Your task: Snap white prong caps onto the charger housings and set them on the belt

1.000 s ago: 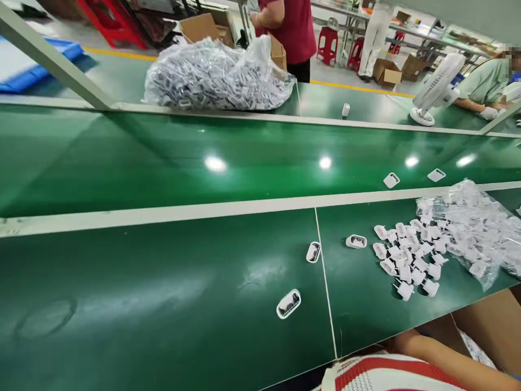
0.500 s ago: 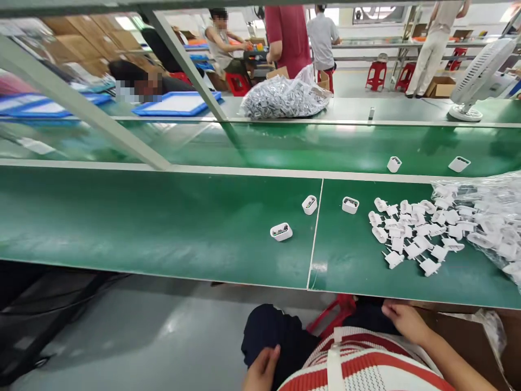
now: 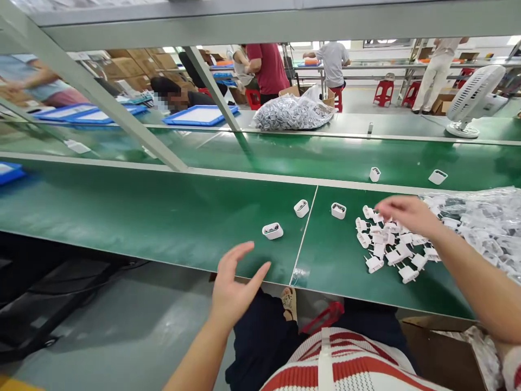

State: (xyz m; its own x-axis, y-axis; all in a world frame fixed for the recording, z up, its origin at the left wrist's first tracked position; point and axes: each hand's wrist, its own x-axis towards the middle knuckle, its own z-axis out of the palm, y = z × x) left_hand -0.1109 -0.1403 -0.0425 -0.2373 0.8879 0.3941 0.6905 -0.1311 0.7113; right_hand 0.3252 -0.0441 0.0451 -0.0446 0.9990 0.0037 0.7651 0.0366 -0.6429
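My left hand (image 3: 236, 279) is held over the near edge of the green work surface (image 3: 163, 212), empty, with thumb and fingers spread. Just beyond its fingertips lies a white oval plastic shell (image 3: 272, 231), its open end showing parts inside. Two similar shells, one left of the seam (image 3: 301, 208) and one right of it (image 3: 338, 210), sit further back. Over a loose pile of white two-pin plug pieces (image 3: 374, 264) hovers my right hand (image 3: 407, 214), its fingers stretched to the left and slightly blurred. I see nothing held in it; its underside is hidden.
A clear plastic bag (image 3: 488, 217) of white pieces lies at the right. Two more shells, a left one (image 3: 375, 174) and a right one (image 3: 438, 176), rest on the far strip. A slanted metal post (image 3: 134, 127) crosses the left. Beyond are a filled bag (image 3: 293, 111), a fan (image 3: 474, 100) and people.
Both hands have risen from my lap: the left to the near edge of the work surface, the right over the plug pieces. The view has shifted; the shells lie as before.
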